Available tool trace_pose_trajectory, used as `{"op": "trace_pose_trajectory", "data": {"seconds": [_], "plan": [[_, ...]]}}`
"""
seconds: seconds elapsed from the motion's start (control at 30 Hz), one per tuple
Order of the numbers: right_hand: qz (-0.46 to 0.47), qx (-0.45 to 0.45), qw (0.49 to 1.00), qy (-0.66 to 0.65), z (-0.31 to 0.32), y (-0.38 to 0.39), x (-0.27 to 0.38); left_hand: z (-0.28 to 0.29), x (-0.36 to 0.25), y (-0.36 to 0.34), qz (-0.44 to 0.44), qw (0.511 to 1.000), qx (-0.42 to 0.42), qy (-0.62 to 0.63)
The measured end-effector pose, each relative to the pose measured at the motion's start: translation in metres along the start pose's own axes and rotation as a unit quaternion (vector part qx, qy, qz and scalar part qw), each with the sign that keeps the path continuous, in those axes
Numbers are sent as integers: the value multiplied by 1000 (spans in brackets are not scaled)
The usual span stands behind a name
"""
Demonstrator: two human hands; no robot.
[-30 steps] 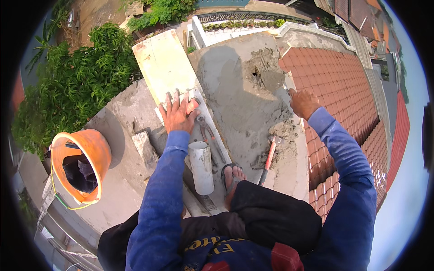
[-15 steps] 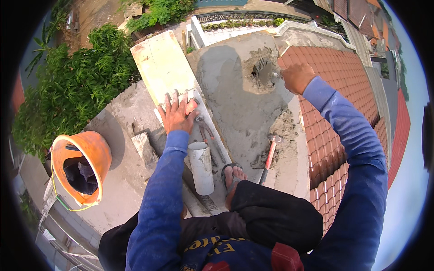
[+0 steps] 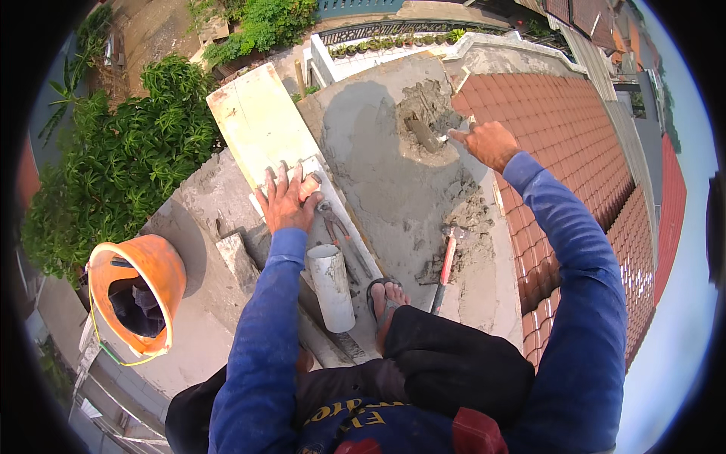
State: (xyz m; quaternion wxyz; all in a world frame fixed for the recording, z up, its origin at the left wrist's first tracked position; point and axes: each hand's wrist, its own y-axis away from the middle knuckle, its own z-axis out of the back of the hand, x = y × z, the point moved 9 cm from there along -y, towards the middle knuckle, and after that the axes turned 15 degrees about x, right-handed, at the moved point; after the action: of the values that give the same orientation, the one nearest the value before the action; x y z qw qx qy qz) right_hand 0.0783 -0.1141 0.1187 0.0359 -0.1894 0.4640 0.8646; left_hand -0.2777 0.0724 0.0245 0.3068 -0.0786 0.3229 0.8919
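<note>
My left hand (image 3: 287, 198) rests with fingers spread on the pale boards (image 3: 261, 113), beside a small orange-pink cylindrical object (image 3: 310, 185). My right hand (image 3: 488, 142) grips a trowel (image 3: 425, 133), its blade in the rough patch of wet mortar (image 3: 423, 98) on the grey cement surface. Just below my left hand lie long-handled pliers (image 3: 340, 234) and an upright-looking or leaning white pipe (image 3: 330, 291), exact angle unclear. A hammer with a red handle (image 3: 446, 265) lies on the cement at the right, near my sandalled foot (image 3: 386, 299).
An orange bucket (image 3: 140, 272) with dark contents stands at the left, near a wooden offcut (image 3: 236, 257) and the ledge. Leafy trees (image 3: 128, 159) lie beyond the left edge. A sloping red tiled roof (image 3: 552, 144) runs along the right. A white planter wall (image 3: 325, 57) is beyond the far edge.
My right hand has moved up, then slightly left, bringing the trowel blade across the mortar patch. My left hand stays on the board. The view has shifted slightly.
</note>
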Motion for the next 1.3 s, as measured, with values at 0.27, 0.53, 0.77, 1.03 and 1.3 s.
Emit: {"op": "trace_pose_trajectory", "data": {"seconds": [0.27,0.53,0.77,1.03,1.3], "plan": [[-45,-12,999,-24,9,27,-17,-1,-4,-4,-12,1000,-2,-16],[-4,-80,997,-10,21,-16,24,-2,-2,-4,-9,1000,7,-23],[29,-122,992,20,14,17,-38,-2,-2,-3,-18,1000,-4,-24],[40,-98,994,-23,37,-25,0,-3,-3,-1,-19,1000,5,-22],[85,-104,990,-50,-8,15,-9,1,-6,-2,-10,1000,10,-7]]}}
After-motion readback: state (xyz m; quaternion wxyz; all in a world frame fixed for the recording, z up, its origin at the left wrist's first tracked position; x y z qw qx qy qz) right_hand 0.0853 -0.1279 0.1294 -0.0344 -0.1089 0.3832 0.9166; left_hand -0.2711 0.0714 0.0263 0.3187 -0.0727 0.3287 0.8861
